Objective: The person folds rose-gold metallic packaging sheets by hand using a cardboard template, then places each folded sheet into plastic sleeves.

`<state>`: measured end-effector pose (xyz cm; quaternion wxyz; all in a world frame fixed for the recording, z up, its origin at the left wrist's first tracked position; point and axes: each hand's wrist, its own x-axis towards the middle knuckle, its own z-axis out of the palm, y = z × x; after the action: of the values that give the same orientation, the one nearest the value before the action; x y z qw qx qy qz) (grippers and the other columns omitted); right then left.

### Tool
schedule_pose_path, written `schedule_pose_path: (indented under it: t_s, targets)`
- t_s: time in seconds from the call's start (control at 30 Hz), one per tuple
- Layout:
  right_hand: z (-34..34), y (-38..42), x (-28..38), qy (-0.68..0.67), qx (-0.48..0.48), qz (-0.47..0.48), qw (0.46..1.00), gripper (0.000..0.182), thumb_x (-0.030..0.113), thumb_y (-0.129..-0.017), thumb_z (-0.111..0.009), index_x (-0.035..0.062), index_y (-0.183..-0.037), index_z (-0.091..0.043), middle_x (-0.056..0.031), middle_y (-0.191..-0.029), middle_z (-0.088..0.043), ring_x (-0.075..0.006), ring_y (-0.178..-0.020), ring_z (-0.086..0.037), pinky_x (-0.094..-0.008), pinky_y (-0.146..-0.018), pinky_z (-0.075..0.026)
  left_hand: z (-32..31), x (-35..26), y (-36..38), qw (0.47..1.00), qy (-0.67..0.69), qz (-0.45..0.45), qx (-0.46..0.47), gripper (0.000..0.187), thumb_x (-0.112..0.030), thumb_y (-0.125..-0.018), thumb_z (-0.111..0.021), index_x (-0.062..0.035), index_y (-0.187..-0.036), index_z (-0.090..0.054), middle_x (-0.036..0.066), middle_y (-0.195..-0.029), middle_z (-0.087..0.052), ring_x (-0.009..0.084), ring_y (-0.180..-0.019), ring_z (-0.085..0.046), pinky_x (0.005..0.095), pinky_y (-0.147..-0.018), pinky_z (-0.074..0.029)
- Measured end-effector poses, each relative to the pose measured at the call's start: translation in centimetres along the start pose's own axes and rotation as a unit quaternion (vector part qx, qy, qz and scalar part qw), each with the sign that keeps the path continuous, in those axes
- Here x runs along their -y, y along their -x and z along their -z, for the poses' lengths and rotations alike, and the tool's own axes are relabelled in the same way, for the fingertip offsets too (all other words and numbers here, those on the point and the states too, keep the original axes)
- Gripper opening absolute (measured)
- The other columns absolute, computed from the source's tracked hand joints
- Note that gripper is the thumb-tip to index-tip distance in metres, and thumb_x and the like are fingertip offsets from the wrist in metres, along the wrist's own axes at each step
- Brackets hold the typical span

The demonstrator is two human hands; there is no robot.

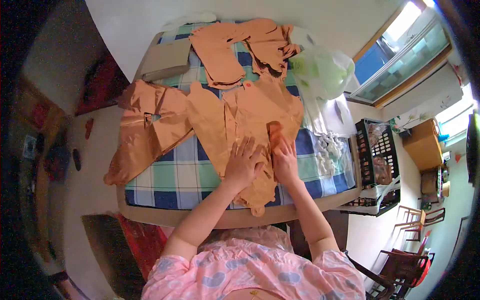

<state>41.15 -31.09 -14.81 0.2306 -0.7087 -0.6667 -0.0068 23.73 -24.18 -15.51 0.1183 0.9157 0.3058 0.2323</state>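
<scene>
A large copper-coloured foil sheet (262, 107) lies in front of me on a blue, green and white checked cloth (195, 170). My left hand (243, 162) rests flat on its lower part with the fingers spread. Just to the right, my right hand (285, 162) has its fingers closed around a folded orange-brown piece (274, 131), against the sheet. More copper-coloured foil shapes lie around it: a crumpled one (155, 120) at the left and a stack of flat ones (218, 55) toward the far side.
A cardboard box (167, 59) sits at the far left of the table. Clear plastic bags (325, 70) and small white pieces (330, 152) lie at the right. Beyond the padded table edge (200, 216) stand black crates (377, 155); wooden chairs (422, 220) are farther right.
</scene>
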Motion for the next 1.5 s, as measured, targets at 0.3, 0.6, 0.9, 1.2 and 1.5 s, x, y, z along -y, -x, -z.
schedule_pose_path:
  t_s: [0.3, 0.6, 0.9, 1.2, 1.5]
  targets:
    - [1.5, -0.3, 1.9, -0.02, 0.031, 0.046, 0.998, 0.052, 0.003, -0.082, -0.054, 0.0089, -0.134, -0.05, -0.0079, -0.138, -0.049, -0.0254, -0.131, -0.042, -0.0517, -0.11, -0.027, 0.7, 0.1, -0.6, 0.988, 0.136, 0.063, -0.045, 0.038, -0.023, -0.084, -0.062, -0.0022, -0.115, -0.055, 0.017, -0.125, -0.05, 0.0348, -0.125, -0.041, 0.0473, -0.107, -0.03]
    - [0.6, -0.3, 1.4, -0.008, 0.027, 0.053, 0.998, 0.042, 0.02, -0.089, -0.057, 0.0083, -0.129, -0.053, -0.0088, -0.138, -0.049, -0.0265, -0.131, -0.041, -0.0526, -0.109, -0.027, 2.2, 0.8, -3.7, 0.992, 0.073, -0.054, -0.083, 0.036, -0.012, -0.082, -0.06, -0.0011, -0.116, -0.055, 0.017, -0.122, -0.052, 0.035, -0.118, -0.045, 0.0438, -0.102, -0.035]
    - [1.1, -0.4, 1.9, -0.028, 0.018, 0.03, 0.999, 0.039, 0.01, -0.088, -0.052, 0.0089, -0.127, -0.055, -0.0097, -0.132, -0.054, -0.0266, -0.126, -0.047, -0.0502, -0.108, -0.031, 3.2, 3.4, 2.2, 0.993, 0.028, 0.068, -0.095, 0.037, -0.012, -0.085, -0.058, -0.0029, -0.12, -0.056, 0.018, -0.128, -0.051, 0.0355, -0.128, -0.041, 0.051, -0.102, -0.034]
    - [1.3, -0.3, 1.9, -0.06, 0.021, 0.021, 0.998, 0.044, 0.015, -0.092, -0.05, 0.0092, -0.135, -0.048, -0.0104, -0.139, -0.047, -0.0278, -0.13, -0.043, -0.0504, -0.11, -0.026, 4.8, -0.8, 7.5, 0.998, 0.028, 0.013, 0.05, 0.04, -0.017, -0.087, -0.061, -0.0051, -0.124, -0.056, 0.014, -0.139, -0.046, 0.0329, -0.131, -0.04, 0.0517, -0.108, -0.029]
    - [1.2, -0.3, 2.2, -0.007, 0.046, 0.035, 0.998, 0.045, 0.013, -0.09, -0.051, 0.0091, -0.134, -0.049, -0.01, -0.139, -0.048, -0.0275, -0.132, -0.04, -0.0505, -0.11, -0.027, 3.7, -0.2, 1.7, 0.998, 0.059, -0.009, -0.029, 0.035, -0.017, -0.087, -0.059, -0.0055, -0.12, -0.058, 0.013, -0.132, -0.051, 0.0301, -0.127, -0.043, 0.0492, -0.106, -0.032]
